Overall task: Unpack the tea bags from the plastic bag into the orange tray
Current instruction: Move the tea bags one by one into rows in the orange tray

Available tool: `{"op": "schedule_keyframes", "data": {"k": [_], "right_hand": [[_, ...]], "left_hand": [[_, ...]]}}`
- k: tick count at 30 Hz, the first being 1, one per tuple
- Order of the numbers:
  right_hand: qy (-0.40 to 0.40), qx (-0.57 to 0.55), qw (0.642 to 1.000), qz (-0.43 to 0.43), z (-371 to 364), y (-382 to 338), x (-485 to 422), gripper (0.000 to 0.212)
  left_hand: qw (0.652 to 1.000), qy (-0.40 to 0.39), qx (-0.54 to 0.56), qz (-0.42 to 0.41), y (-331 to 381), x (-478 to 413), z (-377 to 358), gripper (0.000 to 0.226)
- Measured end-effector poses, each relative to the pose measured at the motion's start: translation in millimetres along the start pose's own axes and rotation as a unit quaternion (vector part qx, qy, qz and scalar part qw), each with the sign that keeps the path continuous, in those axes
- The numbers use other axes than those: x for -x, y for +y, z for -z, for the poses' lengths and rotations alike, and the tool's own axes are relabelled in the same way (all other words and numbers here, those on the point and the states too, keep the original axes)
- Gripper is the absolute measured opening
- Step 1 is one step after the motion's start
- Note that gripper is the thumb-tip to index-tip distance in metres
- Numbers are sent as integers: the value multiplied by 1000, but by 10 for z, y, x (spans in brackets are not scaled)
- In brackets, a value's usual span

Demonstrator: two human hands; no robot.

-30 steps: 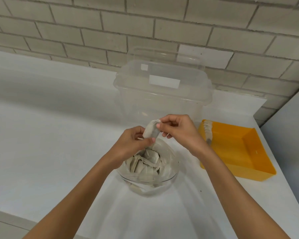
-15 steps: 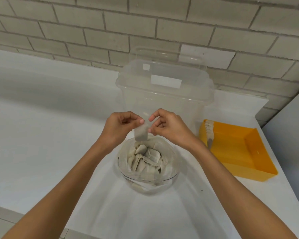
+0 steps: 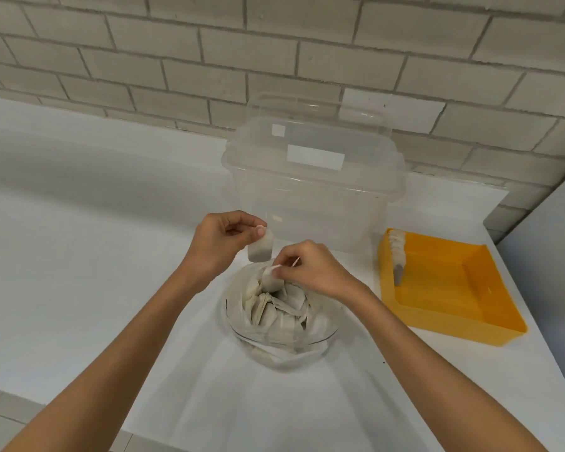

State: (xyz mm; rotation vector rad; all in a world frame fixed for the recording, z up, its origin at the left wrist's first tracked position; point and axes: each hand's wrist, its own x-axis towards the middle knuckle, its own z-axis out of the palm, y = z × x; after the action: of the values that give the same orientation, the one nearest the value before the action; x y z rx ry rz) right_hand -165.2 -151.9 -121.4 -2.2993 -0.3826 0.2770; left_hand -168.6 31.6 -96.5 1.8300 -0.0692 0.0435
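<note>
On the white worktop [image 3: 79, 272], a clear plastic bag [image 3: 238, 308] full of pale square tea bags [image 3: 274, 313] sits open in a round transparent bowl [image 3: 327, 337]. The right hand [image 3: 313, 272] has its grip pinched on one tea bag [image 3: 269, 279] at the bag's mouth. Just beyond, the left hand [image 3: 219, 243] keeps its grip clamped on another tea bag [image 3: 260, 251], which hangs clear of the bag. To the right lies a rectangular orange plastic tray [image 3: 470, 288] with a row of tea bags [image 3: 398, 252] along its left wall. Behind stands a clear lidded plastic box [image 3: 313, 197]

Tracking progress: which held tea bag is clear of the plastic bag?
The tea bag the left hand pinches, hanging free; the second tea bag, in the right hand, sits in the plastic bag.
</note>
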Motion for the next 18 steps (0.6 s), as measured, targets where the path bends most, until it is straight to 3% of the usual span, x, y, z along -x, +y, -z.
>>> {"op": "schedule_keyframes", "data": {"k": [5,10,14,18], "right_hand": [[9,-135,989,-64,264,-5,74,12],[55,-184,979,-62,696,-79,285,12],[129,-181,973,-55,1125,-55,508,12],[217,-102,967,-84,1479,207,703,6]], "left_hand": [[1000,-14,-2,-9,39,-18,-64,7],[999,-33,9,-38,205,-61,-259,7],[995,-65,13,-72,379,-114,-518,7],[990,-103,12,-91,514,-143,-840,9]]}}
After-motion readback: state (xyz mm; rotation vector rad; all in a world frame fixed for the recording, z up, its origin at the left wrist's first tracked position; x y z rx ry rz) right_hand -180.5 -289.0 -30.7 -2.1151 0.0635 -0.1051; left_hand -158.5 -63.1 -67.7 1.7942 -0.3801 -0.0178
